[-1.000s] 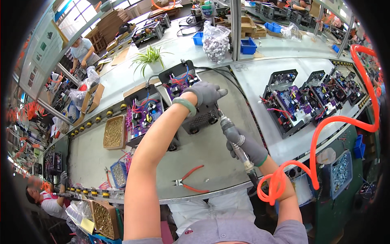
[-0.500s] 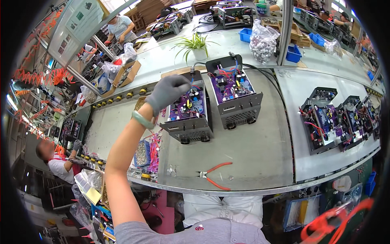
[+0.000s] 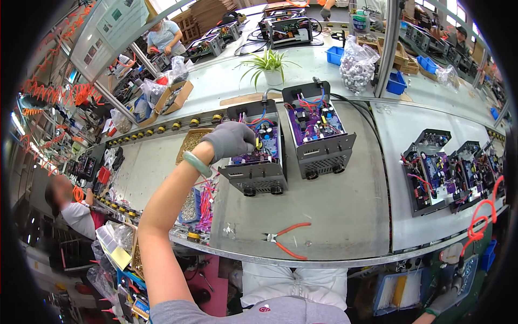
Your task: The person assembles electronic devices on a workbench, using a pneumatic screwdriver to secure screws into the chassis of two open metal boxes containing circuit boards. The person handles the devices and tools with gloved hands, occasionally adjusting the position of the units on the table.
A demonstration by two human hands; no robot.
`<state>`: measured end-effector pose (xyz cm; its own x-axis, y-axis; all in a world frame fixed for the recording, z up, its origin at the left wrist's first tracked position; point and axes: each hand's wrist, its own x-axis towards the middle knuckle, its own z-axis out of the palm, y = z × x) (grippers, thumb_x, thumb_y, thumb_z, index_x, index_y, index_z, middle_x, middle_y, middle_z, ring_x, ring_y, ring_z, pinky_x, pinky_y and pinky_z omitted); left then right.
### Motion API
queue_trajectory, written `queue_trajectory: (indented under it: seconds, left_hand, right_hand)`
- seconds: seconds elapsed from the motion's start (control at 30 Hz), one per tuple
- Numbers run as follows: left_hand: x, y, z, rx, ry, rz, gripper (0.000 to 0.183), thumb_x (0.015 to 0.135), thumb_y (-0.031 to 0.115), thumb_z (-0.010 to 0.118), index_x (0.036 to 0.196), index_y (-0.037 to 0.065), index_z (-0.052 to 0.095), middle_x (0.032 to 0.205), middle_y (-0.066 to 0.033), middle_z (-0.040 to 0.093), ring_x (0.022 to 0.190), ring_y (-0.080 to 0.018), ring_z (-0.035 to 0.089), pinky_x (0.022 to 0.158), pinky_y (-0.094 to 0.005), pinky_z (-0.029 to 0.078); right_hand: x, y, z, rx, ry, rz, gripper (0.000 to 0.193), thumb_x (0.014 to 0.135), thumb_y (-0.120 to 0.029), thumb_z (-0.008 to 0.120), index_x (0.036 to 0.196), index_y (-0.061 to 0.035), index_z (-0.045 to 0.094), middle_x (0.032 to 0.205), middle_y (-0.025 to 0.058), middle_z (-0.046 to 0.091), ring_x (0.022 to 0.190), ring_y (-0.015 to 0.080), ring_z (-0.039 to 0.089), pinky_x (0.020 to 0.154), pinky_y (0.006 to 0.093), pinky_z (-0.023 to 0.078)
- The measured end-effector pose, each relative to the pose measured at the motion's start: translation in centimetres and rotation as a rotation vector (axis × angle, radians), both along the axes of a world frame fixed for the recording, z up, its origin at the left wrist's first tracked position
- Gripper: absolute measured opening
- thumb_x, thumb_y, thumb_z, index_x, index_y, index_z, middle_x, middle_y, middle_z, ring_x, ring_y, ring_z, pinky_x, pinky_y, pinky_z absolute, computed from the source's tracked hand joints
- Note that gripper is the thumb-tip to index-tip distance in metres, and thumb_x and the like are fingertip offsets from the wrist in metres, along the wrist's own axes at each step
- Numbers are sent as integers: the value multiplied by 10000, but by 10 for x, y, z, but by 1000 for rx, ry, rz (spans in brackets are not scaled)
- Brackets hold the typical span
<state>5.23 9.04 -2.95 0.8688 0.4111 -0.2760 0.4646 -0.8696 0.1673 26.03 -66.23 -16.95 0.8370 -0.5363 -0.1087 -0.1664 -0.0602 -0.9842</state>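
Observation:
Over the left open-topped black metal case, my grey-gloved left hand reaches in with fingers curled at the purple circuit board. Whatever those fingertips hold, if anything, is hidden. A second black case with a similar board, wires and small parts stands just to the right. At the lower right, below the bench edge, my gloved right hand is closed around a dark hand tool on an orange coiled hose; its fingers show only partly. Orange-handled cutters lie on the bench.
More opened cases stand on the right panel. Left of my work are a blue bin of small parts and pink wires. Behind are a potted plant and a bag of parts. Co-workers are at other places.
My left hand has come down from above the case's far end onto its board. At the right, the blurred orange hose has moved up and aside, and my right hand now shows below the bench.

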Motion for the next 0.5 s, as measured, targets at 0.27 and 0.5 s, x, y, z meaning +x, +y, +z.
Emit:
queue_trajectory:
  seconds: [0.27, 0.5]
  left_hand:
    - [18, -19, -1, 157, 279, 105, 362, 718, 419, 713, 867, 90, 739, 809, -150, 692, 815, -307, 679, 761, -398, 517]
    - [9, -41, -3, 589, 51, 3, 241, 743, 244, 592, 793, 46, 720, 834, -158, 676, 818, -284, 673, 764, -403, 526]
  right_hand:
    - [-21, 148, 22, -184, -335, 177, 415, 976, -202, 487, 1361, -47, 496, 791, -34, 536, 591, 22, 359, 512, 181, 270]
    - [-40, 203, 19, -136, -438, 322, 436, 980, -88, 473, 1408, -13, 429, 848, 2, 546, 654, 26, 420, 552, 179, 344]
